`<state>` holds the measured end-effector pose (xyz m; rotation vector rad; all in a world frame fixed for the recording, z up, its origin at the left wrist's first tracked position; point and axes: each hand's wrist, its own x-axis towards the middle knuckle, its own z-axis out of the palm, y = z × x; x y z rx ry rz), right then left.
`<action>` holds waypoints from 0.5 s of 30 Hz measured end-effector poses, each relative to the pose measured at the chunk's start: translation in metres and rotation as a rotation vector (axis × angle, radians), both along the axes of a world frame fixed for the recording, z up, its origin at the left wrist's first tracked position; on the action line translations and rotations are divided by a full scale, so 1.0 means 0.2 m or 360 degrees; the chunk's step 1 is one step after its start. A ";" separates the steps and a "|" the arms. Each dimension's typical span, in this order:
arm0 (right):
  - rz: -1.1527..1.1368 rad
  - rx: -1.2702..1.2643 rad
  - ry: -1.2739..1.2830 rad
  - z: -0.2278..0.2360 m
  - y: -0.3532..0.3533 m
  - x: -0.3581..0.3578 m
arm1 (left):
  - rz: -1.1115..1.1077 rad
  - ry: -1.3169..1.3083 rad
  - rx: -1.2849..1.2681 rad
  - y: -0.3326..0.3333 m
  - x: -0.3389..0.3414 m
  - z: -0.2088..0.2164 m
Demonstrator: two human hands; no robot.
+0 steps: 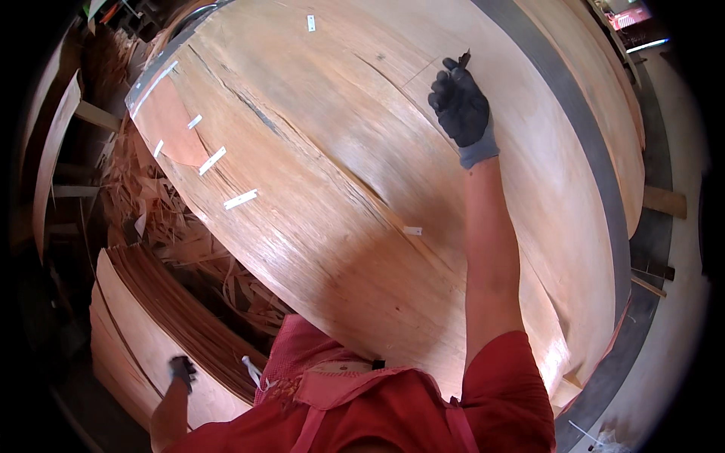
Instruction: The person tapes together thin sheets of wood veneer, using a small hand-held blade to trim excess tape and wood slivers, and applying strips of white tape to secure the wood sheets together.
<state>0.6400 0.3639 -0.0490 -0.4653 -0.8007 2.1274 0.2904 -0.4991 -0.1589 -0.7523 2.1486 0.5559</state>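
Observation:
A large pale wood veneer sheet (332, 98) spreads before me, with long splits and white tape strips (240, 198) on it. My right hand (462, 106), in a black glove with a grey cuff, is over its far right part. Its fingers are curled, and a small dark scrap-like piece (464, 57) sticks out at the fingertips; whether it is held or part of the glove is unclear. At the lower left, my left hand (181, 370), also in a dark glove, is over a stack of veneer sheets (143, 332). Its small, partly visible fingers look apart, with nothing seen in them.
An orange-toned veneer patch (170, 124) lies taped at the sheet's left edge. Torn veneer scraps (147, 189) heap on the left. A dark grey band (570, 113) runs along the right side, with another wood sheet (615, 98) beyond. Wooden bars (664, 202) jut out there.

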 end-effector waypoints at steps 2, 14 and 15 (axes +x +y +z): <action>0.0044 0.0013 -0.0241 -0.01 -0.01 0.00 | -0.0254 0.0689 0.0521 0.16 -0.15 -0.09; 0.0061 0.1445 -0.2183 0.07 -0.07 -0.26 | -0.2255 0.1667 0.1525 3.28 0.39 0.74; 0.0054 0.1609 -0.2229 0.09 -0.06 -0.28 | -0.2411 0.1881 0.1328 3.44 0.39 0.66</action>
